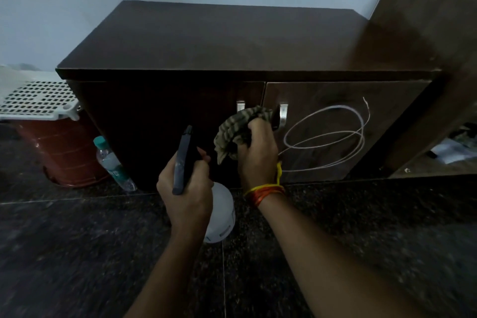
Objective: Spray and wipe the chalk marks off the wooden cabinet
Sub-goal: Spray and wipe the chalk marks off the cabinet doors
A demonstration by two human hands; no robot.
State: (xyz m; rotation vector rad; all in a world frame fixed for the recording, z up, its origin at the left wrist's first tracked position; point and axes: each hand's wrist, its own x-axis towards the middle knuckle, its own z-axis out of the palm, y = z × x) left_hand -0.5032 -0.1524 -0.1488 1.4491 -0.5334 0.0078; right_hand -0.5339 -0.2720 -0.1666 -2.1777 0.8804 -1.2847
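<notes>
The left hand (184, 188) hides the spray bottle's (220, 214) neck.

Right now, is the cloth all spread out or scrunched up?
Scrunched up. The right hand grips the striped cloth in a bunch, its folds sticking out above the fingers.

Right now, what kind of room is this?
Probably a room in a home: a dark wooden cabinet against a plain wall, a laundry basket beside it, and a water bottle on the stone floor.

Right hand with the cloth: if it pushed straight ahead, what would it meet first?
Probably the right door beside its handle; the cloth in the right hand would touch first. Depth is unclear.
</notes>
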